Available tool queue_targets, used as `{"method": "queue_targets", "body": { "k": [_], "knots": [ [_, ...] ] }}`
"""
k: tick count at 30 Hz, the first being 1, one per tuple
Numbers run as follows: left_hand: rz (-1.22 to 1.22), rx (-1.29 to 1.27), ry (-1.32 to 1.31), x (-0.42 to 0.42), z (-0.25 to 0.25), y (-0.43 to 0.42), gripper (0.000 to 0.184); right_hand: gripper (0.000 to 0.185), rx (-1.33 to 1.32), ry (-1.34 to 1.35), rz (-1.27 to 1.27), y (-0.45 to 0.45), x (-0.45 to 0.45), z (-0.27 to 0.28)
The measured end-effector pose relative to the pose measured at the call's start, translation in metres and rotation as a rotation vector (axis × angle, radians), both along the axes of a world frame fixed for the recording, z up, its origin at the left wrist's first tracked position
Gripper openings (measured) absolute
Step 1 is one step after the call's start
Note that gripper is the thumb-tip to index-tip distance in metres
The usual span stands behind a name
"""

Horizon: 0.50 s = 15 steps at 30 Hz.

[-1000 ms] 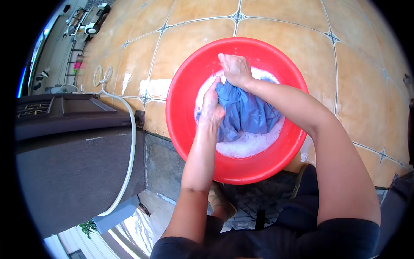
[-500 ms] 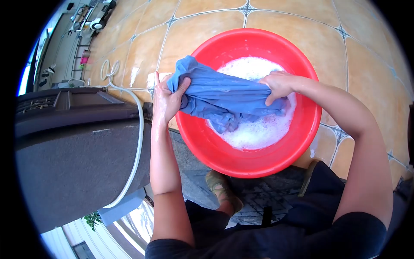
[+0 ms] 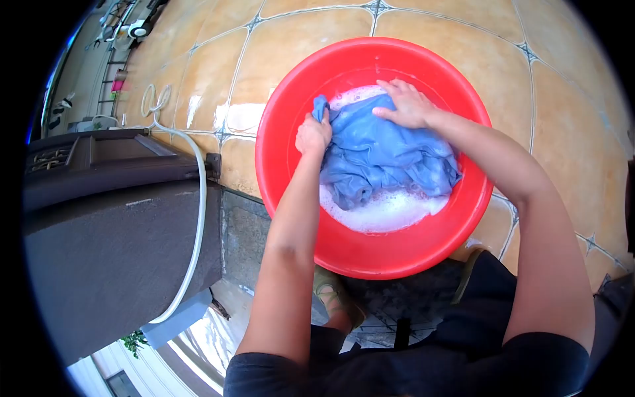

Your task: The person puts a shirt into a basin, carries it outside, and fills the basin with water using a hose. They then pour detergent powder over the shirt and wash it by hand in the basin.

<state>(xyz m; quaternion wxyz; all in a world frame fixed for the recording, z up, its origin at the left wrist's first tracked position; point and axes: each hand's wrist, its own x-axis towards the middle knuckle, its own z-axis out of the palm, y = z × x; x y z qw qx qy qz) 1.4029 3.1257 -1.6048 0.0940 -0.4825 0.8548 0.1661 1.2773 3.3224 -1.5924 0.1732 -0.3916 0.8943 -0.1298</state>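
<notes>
A wet blue cloth garment (image 3: 390, 155) lies bunched in soapy water inside a large red basin (image 3: 291, 228); its exact kind does not show. White suds (image 3: 390, 215) surround it, mostly on the side nearer me. My left hand (image 3: 313, 135) is closed around a gathered corner of the garment at the basin's left. My right hand (image 3: 407, 104) rests on the garment's far upper part, palm down, with its fingers stretched out and apart.
Orange patterned floor tiles (image 3: 297, 46) spread around the basin. A pale hose (image 3: 200, 218) runs over a dark ledge (image 3: 126, 264) on the left and coils on the tiles. My foot in a shoe (image 3: 329, 284) stands below the basin's near rim.
The garment was stretched between both hands above the suds; now it lies lower in the basin. My left hand moved right and inward, and my right hand released its grip and flattened out.
</notes>
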Motion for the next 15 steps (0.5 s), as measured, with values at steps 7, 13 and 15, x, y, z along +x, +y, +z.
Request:
{"method": "queue_targets", "body": {
  "k": [7, 13, 15],
  "knots": [
    [-0.295, -0.225, 0.119, 0.005, -0.077, 0.02, 0.056, 0.09, 0.095, -0.009, 0.279, -0.021, 0.025, -0.084],
    [0.381, 1.387, 1.267, 0.052, -0.007, -0.018, 0.048, 0.057, -0.11, 0.032, 0.137, -0.024, 0.0, -0.12],
    [0.399, 1.653, 1.416, 0.074, -0.005, -0.016, 0.05, 0.042, -0.316, -0.264, -0.1, -0.029, 0.01, -0.122]
  ]
}}
